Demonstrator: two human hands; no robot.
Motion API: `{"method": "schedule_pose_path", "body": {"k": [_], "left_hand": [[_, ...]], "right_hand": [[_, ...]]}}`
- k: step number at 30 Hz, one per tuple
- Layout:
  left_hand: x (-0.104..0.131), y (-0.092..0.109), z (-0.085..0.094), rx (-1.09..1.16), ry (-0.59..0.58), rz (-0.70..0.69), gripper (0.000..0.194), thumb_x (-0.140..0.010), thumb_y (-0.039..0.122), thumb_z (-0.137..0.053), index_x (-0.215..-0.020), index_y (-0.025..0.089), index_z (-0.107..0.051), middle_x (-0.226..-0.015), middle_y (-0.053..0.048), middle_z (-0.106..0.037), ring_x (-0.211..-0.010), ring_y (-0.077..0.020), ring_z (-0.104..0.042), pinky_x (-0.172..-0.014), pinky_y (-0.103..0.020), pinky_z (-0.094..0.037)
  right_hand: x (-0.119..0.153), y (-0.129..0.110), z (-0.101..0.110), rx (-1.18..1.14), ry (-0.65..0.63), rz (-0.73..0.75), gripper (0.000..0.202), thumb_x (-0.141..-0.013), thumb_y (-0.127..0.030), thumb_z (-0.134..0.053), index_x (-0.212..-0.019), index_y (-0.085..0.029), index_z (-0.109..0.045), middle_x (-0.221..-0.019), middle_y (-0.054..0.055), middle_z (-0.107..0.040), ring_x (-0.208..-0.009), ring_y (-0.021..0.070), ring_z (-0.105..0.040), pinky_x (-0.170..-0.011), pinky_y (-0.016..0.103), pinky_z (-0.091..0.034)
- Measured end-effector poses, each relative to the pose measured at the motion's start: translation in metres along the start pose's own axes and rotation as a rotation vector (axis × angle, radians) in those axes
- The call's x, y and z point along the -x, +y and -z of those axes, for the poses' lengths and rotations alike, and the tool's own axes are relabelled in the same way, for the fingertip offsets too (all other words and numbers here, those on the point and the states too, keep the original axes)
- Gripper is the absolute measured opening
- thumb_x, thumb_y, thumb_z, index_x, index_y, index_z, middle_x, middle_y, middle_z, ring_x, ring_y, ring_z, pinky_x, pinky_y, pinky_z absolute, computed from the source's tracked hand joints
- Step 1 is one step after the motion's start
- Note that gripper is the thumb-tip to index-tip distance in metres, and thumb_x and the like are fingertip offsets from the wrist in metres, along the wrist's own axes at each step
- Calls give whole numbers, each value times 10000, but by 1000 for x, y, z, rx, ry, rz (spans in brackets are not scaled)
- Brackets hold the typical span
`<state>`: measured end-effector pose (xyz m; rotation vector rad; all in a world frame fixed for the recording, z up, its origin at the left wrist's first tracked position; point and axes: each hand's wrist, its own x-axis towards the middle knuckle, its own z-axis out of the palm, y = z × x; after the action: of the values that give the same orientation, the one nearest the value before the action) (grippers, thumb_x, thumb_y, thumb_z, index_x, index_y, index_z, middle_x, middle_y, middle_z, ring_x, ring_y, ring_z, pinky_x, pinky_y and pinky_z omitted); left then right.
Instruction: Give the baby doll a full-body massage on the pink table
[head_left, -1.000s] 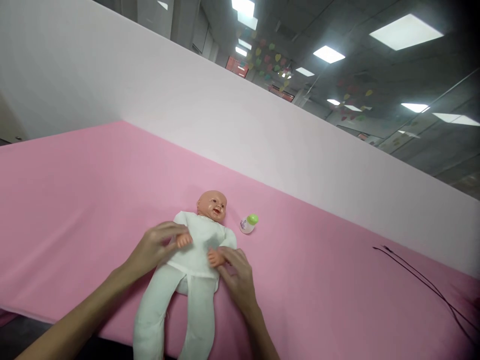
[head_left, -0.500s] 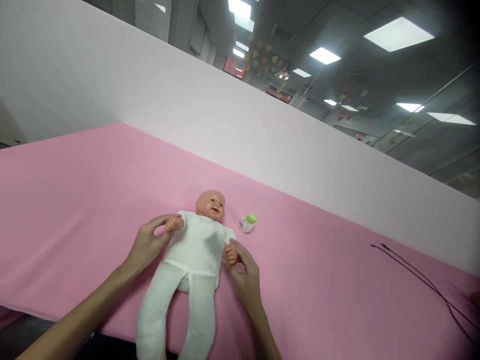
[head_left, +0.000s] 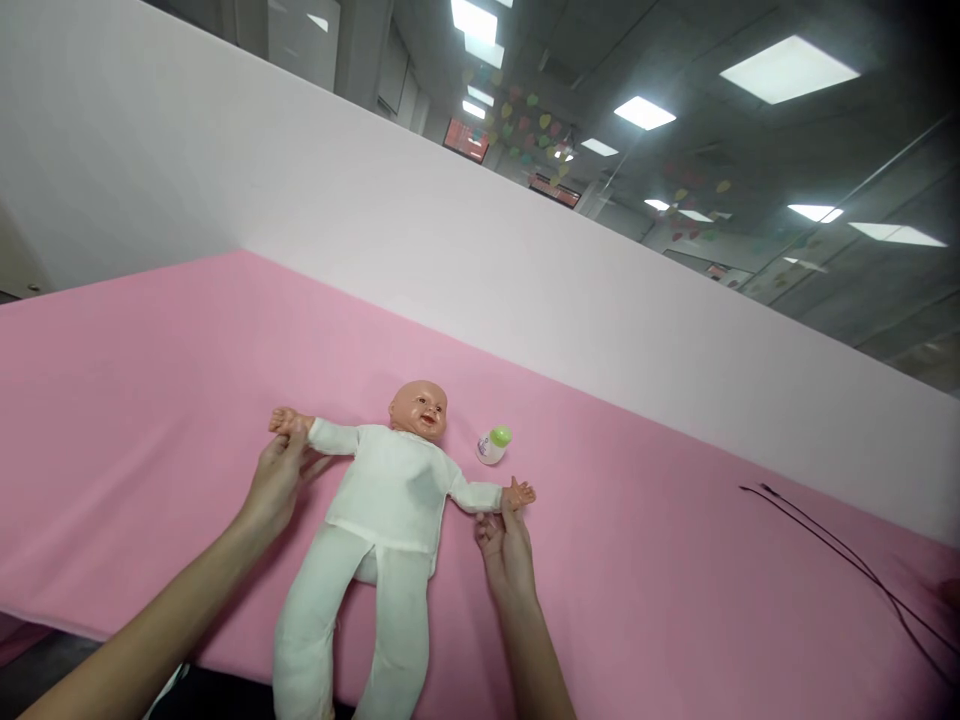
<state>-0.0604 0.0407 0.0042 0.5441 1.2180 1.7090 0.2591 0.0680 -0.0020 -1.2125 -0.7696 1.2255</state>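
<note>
A bald baby doll (head_left: pixel 390 490) in white clothes lies on its back on a pink cloth, both its arms stretched out sideways. My left hand (head_left: pixel 279 478) pinches the doll's wrist on the left side of the view. On the right side, my right hand (head_left: pixel 508 545) holds the doll's other wrist from below, between thumb and fingers. Just beyond that arm, beside the doll's head, stands a small clear bottle (head_left: pixel 493 446) with a green cap; neither hand touches it.
The pink cloth (head_left: pixel 637 560) covers the table. Thin black cables (head_left: pixel 847 556) lie at the right. A white partition (head_left: pixel 450 240) runs along the far edge, with ceiling lights beyond it.
The doll's arms, bent close to its body before, are now spread outward. My left hand has moved left and my right hand a little right, with the doll's wrists.
</note>
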Motion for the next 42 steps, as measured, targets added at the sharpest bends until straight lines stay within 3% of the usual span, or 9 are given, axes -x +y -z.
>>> {"method": "schedule_pose_path", "body": {"k": [4, 9, 13, 17, 23, 28, 32, 36, 42], "left_hand": [[2, 8, 5, -2, 8, -53, 541, -893, 635, -702, -1192, 184, -705, -1307, -135, -714, -1249, -308, -665, -1090, -462, -538], [12, 1, 6, -535, -476, -409, 347, -929, 467, -706, -1215, 286, -779, -1346, -80, -721, -1347, -330, -591, -1159, -510, -464], [16, -5, 7, -796, -706, -572, 286, -981, 348, -619, -1209, 357, -792, -1377, -39, -706, -1445, -310, -486, -1188, -534, -423], [19, 2, 5, -616, -491, -407, 321, -937, 442, -693, -1205, 292, -788, -1355, -58, -718, -1355, -328, -578, -1149, -484, -474], [1, 5, 20, 17, 68, 114, 430, -893, 574, -735, -1045, 172, -751, -1182, -121, -767, -1155, -275, -712, -1052, -412, -567], [8, 11, 17, -122, -42, -18, 495, -837, 610, -775, -1107, 195, -766, -1225, -118, -759, -1200, -319, -687, -1086, -447, -533], [22, 8, 6, -465, -360, -244, 377, -839, 493, -788, -1146, 274, -812, -1306, -89, -740, -1280, -360, -640, -1088, -489, -531], [29, -4, 4, -738, -576, -442, 299, -893, 360, -711, -1177, 371, -807, -1370, -33, -715, -1438, -338, -509, -1194, -568, -418], [28, 3, 7, -390, -240, -176, 430, -830, 516, -794, -1166, 248, -794, -1288, -90, -750, -1270, -356, -647, -1077, -481, -541]], "right_hand": [[4, -4, 3, 103, -105, 77, 670, -823, -503, -817, -1419, -280, -608, -1099, 64, -761, -690, 158, -703, -576, 262, -580], [24, -3, -10, 617, -489, 549, 297, -913, -297, -697, -1198, -260, -772, -1387, 104, -690, -1199, 289, -694, -956, 392, -608], [32, 0, -16, 925, -682, 676, 377, -1012, -208, -486, -1232, -332, -767, -1426, 55, -673, -1143, 232, -727, -923, 343, -604], [25, 0, -12, 698, -524, 540, 312, -939, -308, -667, -1235, -282, -763, -1365, 86, -705, -1121, 258, -719, -893, 348, -608], [0, 5, 7, 20, -40, 37, 526, -820, -532, -802, -1255, -252, -705, -852, 16, -726, -585, 126, -595, -505, 232, -510], [11, -6, 4, 152, -112, 169, 560, -846, -476, -803, -1340, -246, -677, -1206, 81, -742, -741, 153, -675, -627, 271, -586], [30, -7, -11, 614, -460, 557, 337, -919, -270, -693, -1251, -255, -753, -1352, 94, -711, -1172, 269, -699, -972, 386, -601], [38, 4, -17, 904, -641, 765, 395, -985, -152, -519, -1263, -316, -748, -1426, 59, -673, -1255, 238, -675, -1051, 385, -570], [20, 2, -8, 443, -315, 385, 371, -913, -387, -735, -1262, -262, -727, -1227, 83, -751, -937, 215, -732, -798, 341, -626]]}}
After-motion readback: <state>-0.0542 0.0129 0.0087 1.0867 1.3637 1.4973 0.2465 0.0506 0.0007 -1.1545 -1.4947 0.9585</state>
